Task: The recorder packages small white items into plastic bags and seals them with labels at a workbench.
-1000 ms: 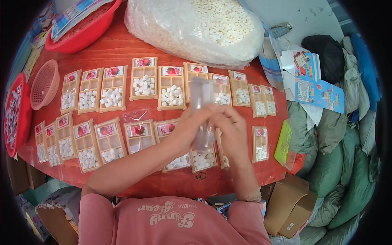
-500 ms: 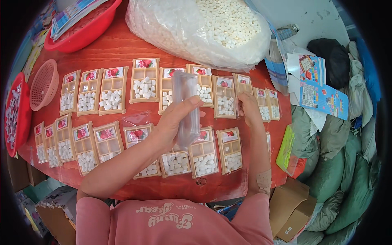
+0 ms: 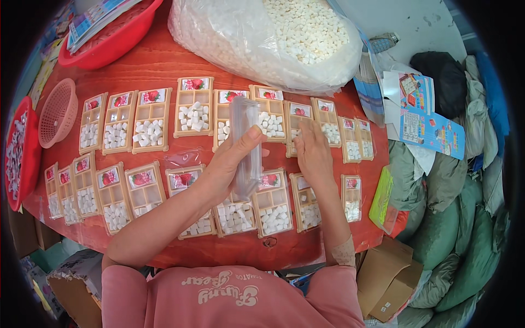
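Note:
My left hand (image 3: pixel 236 156) is closed round a stack of clear plastic covers (image 3: pixel 246 150), held upright above the middle of the table. Fingers stretched forward, my right hand (image 3: pixel 314 153) lies over a small beige compartment tray (image 3: pixel 300 111) in the back row and seems to touch it. The hand hides most of that tray's lower part. Just right of it is another tray (image 3: pixel 326 109) with a shiny clear cover. These trays stand in two rows, each with a strawberry picture card at the top and white cubes (image 3: pixel 272 124) in its lower compartments.
A large clear bag (image 3: pixel 219 38) of white pieces sits at the back. Red basins (image 3: pixel 112 46) and a pink basket (image 3: pixel 57 112) stand at the left. A bright green item (image 3: pixel 381 194) lies at the right edge, beside printed blue sheets (image 3: pixel 432 134) and sacks (image 3: pixel 445 235).
My right hand has moved left from the covered tray to the neighbouring one, and its fingers have straightened. My left hand still holds the covers in nearly the same place.

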Motion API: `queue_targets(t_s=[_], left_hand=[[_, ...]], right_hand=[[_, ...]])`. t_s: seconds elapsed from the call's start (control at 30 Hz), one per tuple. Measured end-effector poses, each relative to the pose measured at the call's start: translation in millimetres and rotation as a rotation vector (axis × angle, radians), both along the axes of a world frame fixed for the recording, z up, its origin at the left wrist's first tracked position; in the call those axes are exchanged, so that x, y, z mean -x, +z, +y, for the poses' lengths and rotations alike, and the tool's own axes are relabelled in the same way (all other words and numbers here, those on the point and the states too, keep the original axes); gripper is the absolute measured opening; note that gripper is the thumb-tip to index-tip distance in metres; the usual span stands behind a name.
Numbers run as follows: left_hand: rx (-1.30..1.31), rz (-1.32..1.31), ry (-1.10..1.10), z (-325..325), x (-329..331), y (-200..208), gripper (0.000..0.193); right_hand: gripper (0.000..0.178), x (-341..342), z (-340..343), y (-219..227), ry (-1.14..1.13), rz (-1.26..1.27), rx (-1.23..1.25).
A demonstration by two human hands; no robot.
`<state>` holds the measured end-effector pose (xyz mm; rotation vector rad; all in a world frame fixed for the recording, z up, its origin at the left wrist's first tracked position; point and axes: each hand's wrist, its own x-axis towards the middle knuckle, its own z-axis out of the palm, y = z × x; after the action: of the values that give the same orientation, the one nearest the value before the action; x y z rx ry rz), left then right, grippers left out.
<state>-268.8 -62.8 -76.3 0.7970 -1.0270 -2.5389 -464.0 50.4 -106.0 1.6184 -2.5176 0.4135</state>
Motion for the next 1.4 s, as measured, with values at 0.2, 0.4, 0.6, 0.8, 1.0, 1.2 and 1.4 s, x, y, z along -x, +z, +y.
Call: queue_targets(t_s=[0.2, 0.4, 0.6, 0.8, 1.0, 1.2, 1.4], left_hand=[[-0.032, 0.007, -0.052, 0.4, -2.3, -0.4, 0.078], [-0.012, 0.037, 0.009, 3.1, -0.7, -0.6, 0.070], [-0.024, 0.069, 0.000, -3.6, -9.4, -4.7, 0.070], [-0.066, 0.050, 0.030, 0.0, -8.6, -1.4, 0.070], [-0.026, 0.056, -0.013, -1.8, -13.1, -4.8, 0.075], [-0.113, 0.060, 0.036, 4.7, -9.0, 0.8, 0.087], [-0.069, 0.023, 0.044, 14.8, -4.9, 5.4, 0.101]], right_hand=[[0.049, 3.3, -16.5, 18.1, -0.017, -0.055, -0.028], [0.051, -1.2, -43.5, 14.8, -0.121, 0.021, -0.215], [0.048, -13.9, -26.4, 17.7, -0.187, 0.066, -0.256], [0.044, -15.4, -8.2, 11.8, -0.176, 0.106, -0.245], [0.052, -17.4, 9.8, 2.1, -0.216, 0.076, -0.226], [0.053, 0.2, 12.3, -15.7, -0.145, 0.097, -0.172], [0.058, -22.2, 12.3, 17.1, -0.144, -0.032, -0.023]])
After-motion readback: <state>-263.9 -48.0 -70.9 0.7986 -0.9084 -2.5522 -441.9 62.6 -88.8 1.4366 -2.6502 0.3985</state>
